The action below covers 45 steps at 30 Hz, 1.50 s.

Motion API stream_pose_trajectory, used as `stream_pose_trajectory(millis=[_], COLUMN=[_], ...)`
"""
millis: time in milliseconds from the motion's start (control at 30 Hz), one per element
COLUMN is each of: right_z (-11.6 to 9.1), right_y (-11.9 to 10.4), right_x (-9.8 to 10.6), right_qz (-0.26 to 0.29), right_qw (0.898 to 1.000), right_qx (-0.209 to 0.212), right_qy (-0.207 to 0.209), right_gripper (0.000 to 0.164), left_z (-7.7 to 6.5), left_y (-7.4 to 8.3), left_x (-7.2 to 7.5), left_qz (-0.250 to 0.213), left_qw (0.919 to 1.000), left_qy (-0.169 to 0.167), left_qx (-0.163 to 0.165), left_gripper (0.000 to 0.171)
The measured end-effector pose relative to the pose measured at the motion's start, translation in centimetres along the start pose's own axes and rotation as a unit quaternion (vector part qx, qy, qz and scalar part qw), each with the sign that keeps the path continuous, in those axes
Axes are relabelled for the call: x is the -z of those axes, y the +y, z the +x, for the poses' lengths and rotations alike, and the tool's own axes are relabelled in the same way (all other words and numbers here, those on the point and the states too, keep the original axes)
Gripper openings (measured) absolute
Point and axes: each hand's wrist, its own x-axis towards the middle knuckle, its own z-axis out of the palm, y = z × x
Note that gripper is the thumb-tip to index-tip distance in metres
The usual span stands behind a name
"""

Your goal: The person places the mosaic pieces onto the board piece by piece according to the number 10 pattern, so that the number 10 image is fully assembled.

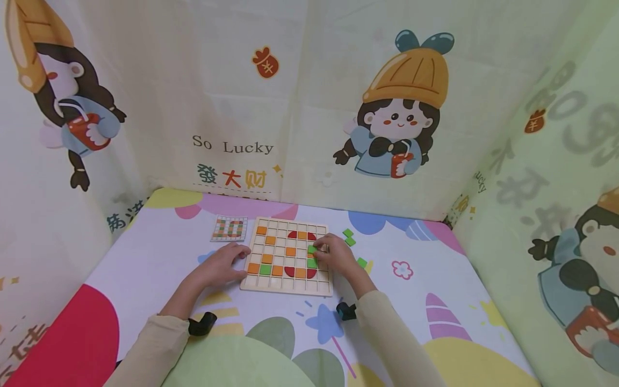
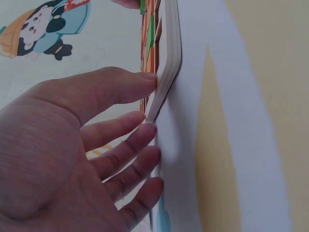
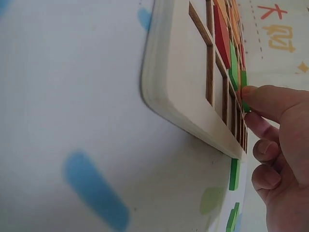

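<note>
A wooden grid board lies on the table, holding orange and green square tiles and several red rounded pieces. My right hand is over the board's right part, pinching a green square tile between thumb and index finger. Below that tile, another green tile sits in the grid. At the board's left edge is my left hand, its fingers spread and loosely bent. Its thumb touches the board's edge, with the other fingers alongside.
A small pattern card with a coloured grid lies left of the board. Loose green tiles lie on the table to the right, one partly beside my right wrist. A printed cloth covers the table, and printed curtains stand around it.
</note>
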Motion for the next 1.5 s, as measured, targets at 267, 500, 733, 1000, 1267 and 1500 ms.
stream_pose_trajectory(millis=[267,500,733,1000,1267,1500], right_z=[0.6,1.1,1.4,1.2,0.5,-0.2], right_y=[-0.2,-0.3,-0.3,0.0,0.7,1.8], right_x=[0.2,0.1,-0.1,-0.2,0.4,1.1], right_qz=[0.006,0.006,0.012,0.032,0.031,0.022], right_qw=[1.0,1.0,0.999,0.999,0.998,0.998], right_qx=[-0.003,-0.009,-0.023,-0.031,-0.035,-0.029], right_qy=[0.011,0.019,0.025,0.028,0.045,0.055], right_gripper=[0.025,0.02,0.007,0.009,0.015,0.017], left_z=[0.1,0.1,0.2,0.0,0.2,0.2], left_y=[-0.1,-0.1,-0.1,0.1,-0.1,-0.1], left_x=[-0.1,-0.1,-0.2,-0.1,-0.2,-0.2], left_qz=[-0.001,0.0,0.006,0.004,0.008,0.005], left_qw=[1.0,1.0,1.0,1.0,1.0,1.0], left_qy=[0.0,-0.001,0.0,0.0,-0.001,-0.001], left_qx=[0.002,0.005,0.004,0.003,-0.002,-0.007], left_gripper=[0.054,0.054,0.055,0.055,0.056,0.055])
